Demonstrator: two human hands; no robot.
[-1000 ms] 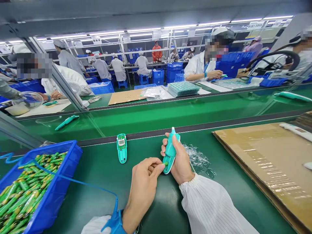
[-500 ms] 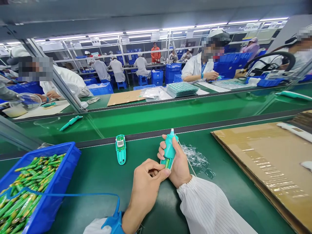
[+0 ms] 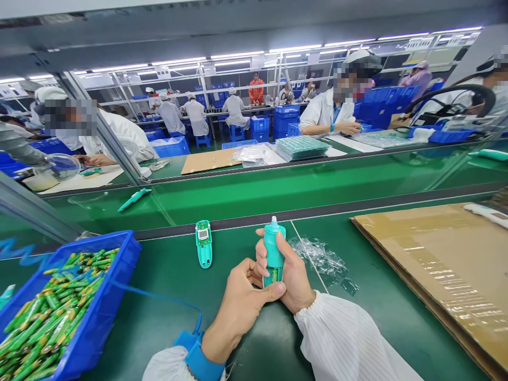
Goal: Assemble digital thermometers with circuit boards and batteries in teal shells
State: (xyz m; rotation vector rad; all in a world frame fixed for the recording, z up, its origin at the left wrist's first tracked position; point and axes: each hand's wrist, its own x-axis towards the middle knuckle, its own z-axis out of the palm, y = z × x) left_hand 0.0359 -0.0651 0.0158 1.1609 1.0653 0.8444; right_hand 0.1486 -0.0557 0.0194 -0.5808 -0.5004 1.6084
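Note:
My right hand (image 3: 292, 270) is wrapped round a teal ear thermometer (image 3: 274, 246), held upright with its pale tip pointing up. In its lower part is an uncovered slot, where a green battery (image 3: 274, 274) shows. My left hand (image 3: 245, 293) is closed on the thermometer's bottom end, its thumb pressed across the lower edge of the slot; its other fingertips are partly hidden behind. A blue wrist strap (image 3: 204, 362) circles my left wrist. Left of my hands lies an open teal thermometer half (image 3: 203, 244) with a green circuit board and small display.
A blue bin (image 3: 133, 254) of green-and-gold batteries (image 3: 51, 304) stands at the left. Crumpled clear plastic (image 3: 323, 259) lies right of my hands, beside a cardboard sheet (image 3: 432, 254). Another teal device (image 3: 135, 199) rests on the green belt (image 3: 246, 190). Co-workers sit across.
The thermometer has turned more upright. My left thumb has moved onto its bottom end, and the battery sits in the slot. The view has shifted slightly left.

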